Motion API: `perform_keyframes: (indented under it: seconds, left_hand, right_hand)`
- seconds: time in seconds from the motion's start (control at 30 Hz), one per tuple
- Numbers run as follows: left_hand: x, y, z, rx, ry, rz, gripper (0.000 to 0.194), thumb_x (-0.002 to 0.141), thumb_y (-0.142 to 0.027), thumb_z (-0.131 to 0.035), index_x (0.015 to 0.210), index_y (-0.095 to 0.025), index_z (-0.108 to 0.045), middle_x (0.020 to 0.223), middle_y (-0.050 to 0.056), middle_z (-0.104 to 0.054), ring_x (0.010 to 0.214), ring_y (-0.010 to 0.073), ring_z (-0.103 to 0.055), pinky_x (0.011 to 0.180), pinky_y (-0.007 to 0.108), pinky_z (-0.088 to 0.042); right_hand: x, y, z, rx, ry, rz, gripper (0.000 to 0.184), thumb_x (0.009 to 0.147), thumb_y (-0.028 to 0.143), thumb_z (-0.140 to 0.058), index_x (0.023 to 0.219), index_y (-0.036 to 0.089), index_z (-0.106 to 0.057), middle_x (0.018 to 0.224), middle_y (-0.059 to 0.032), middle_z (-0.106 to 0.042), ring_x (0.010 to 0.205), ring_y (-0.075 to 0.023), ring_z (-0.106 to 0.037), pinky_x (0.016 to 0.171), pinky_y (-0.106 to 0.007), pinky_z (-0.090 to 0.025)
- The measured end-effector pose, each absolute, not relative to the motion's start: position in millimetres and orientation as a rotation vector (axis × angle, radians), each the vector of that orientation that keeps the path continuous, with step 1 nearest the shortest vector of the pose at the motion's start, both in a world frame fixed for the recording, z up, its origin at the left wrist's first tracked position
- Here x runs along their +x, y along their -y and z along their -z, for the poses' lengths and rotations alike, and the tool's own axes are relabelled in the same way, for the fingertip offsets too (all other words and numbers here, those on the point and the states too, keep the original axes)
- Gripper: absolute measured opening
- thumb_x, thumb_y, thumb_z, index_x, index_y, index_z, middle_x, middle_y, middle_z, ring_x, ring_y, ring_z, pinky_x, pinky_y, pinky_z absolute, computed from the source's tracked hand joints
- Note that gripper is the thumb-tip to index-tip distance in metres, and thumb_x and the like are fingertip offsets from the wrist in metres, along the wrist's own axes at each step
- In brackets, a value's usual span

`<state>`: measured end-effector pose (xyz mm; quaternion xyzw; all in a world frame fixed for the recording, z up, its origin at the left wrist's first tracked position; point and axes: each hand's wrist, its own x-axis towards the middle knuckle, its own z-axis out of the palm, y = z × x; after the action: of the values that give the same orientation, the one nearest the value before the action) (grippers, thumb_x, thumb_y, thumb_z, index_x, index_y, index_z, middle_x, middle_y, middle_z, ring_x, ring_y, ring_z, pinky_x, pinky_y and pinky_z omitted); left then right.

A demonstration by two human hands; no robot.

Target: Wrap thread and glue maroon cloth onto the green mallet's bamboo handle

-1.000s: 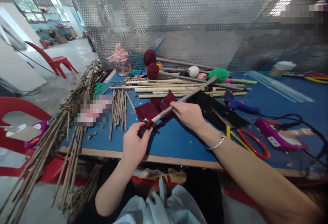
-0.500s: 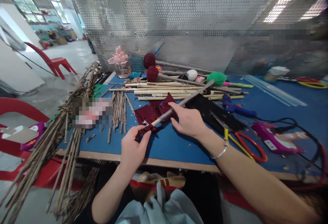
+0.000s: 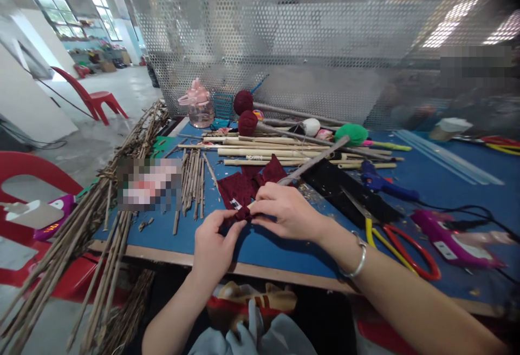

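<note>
Dark red cloth lies on the blue table, and one corner of it is gathered around the near end of a grey stick. My left hand pinches that corner between thumb and fingertips. Close beside it, my right hand is closed on the cloth and the stick's near end, its fingers covering most of that end. The stick slants away to the right, its far end by a green yarn ball. A small white label shows on the cloth next to my left fingertips.
Red and yellow scissors, a blue glue gun and black cloth lie at right. Short twigs and pale sticks lie around the cloth. Bundled long branches lean at left. A pink-lidded bottle stands behind.
My right hand has slid down the stick toward my left hand and closed at the cloth-wrapped end. My left hand keeps its pinch. The view has shifted slightly.
</note>
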<state>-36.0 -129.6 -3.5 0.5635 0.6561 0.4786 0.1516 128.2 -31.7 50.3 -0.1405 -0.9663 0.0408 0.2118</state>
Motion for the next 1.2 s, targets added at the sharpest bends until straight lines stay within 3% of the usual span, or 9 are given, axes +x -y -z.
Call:
perform_keyframes:
  seconds: [0.23, 0.4, 0.5, 0.63, 0.73, 0.83, 1.07, 1.2]
  left_hand:
    - [-38, 130, 6, 1.640, -1.866, -1.352, 0.021, 0.076, -0.035, -0.058, 0.087, -0.019, -0.064, 0.082, 0.003, -0.066, 0.077, 0.0152, -0.059, 0.073, 0.028, -0.045]
    - [-38, 131, 7, 1.696, -1.846, -1.348, 0.018, 0.077, -0.033, -0.058, 0.087, -0.019, -0.064, 0.084, 0.003, -0.066, 0.079, 0.0155, -0.059, 0.073, 0.028, -0.045]
    - [-38, 132, 8, 1.727, -1.836, -1.334, 0.019, 0.077, -0.034, -0.057, 0.087, -0.020, -0.064, 0.084, 0.003, -0.066, 0.080, 0.0163, -0.060, 0.074, 0.029, -0.045]
    - [-38, 132, 9, 1.771, -1.873, -1.298, 0.019, 0.077, -0.034, -0.057, 0.086, -0.020, -0.064, 0.086, 0.003, -0.066, 0.081, 0.0169, -0.059, 0.077, 0.031, -0.044]
    - [-37, 131, 10, 1.799, -1.936, -1.256, 0.020, 0.077, -0.036, -0.056, 0.087, -0.020, -0.063, 0.086, 0.004, -0.066, 0.082, 0.0176, -0.059, 0.077, 0.032, -0.043]
    - [-37, 130, 10, 1.869, -1.967, -1.182, 0.020, 0.077, -0.036, -0.056, 0.087, -0.020, -0.063, 0.086, 0.004, -0.065, 0.081, 0.0183, -0.058, 0.076, 0.033, -0.042]
    - [-34, 135, 0, 1.909, -1.914, -1.156, 0.019, 0.076, -0.036, -0.057, 0.084, -0.020, -0.062, 0.083, 0.003, -0.065, 0.080, 0.0177, -0.058, 0.076, 0.033, -0.041]
    - [-24, 141, -12, 1.891, -1.828, -1.194, 0.021, 0.077, -0.038, -0.056, 0.084, -0.019, -0.062, 0.083, 0.004, -0.064, 0.081, 0.0180, -0.058, 0.076, 0.032, -0.042]
  right_hand:
    - [122, 30, -45, -0.400, 2.642, -0.140, 0.023, 0.088, 0.025, -0.042, 0.085, 0.016, -0.063, 0.077, -0.0069, -0.058, 0.073, -0.0145, -0.047, 0.065, -0.026, -0.035]
    - [118, 30, -44, -0.470, 2.576, -0.263, 0.016, 0.084, 0.029, -0.051, 0.081, 0.017, -0.060, 0.078, -0.0059, -0.058, 0.077, -0.0158, -0.049, 0.071, -0.030, -0.034]
    - [114, 27, -37, -0.680, 2.370, -0.488, 0.023, 0.076, 0.028, -0.059, 0.095, 0.016, -0.052, 0.086, -0.0052, -0.056, 0.081, -0.0163, -0.050, 0.075, -0.031, -0.037]
    - [114, 12, -29, -0.803, 1.896, -0.678, 0.031, 0.078, 0.022, -0.053, 0.106, 0.019, -0.041, 0.090, -0.0036, -0.052, 0.079, -0.0136, -0.051, 0.072, -0.028, -0.042]
    - [127, 1, -36, -0.817, 1.650, -0.555, 0.023, 0.079, 0.026, -0.053, 0.099, 0.019, -0.044, 0.085, -0.0024, -0.051, 0.075, -0.0128, -0.050, 0.071, -0.027, -0.042]
    - [147, -4, -46, -0.954, 1.615, -0.562, 0.017, 0.080, 0.034, -0.052, 0.080, 0.018, -0.048, 0.066, 0.0016, -0.049, 0.059, -0.0100, -0.046, 0.056, -0.022, -0.039]
    - [176, 8, -36, -1.330, 1.648, -1.267, 0.047, 0.080, 0.057, -0.041, 0.054, 0.018, -0.041, 0.037, 0.0048, -0.038, 0.032, -0.0059, -0.032, 0.033, -0.018, -0.024]
    - [170, 14, -29, -1.303, 1.308, -1.849, 0.044, 0.084, 0.055, -0.035, 0.070, 0.016, -0.051, 0.051, -0.0021, -0.058, 0.031, -0.0073, -0.041, 0.026, -0.016, -0.020]
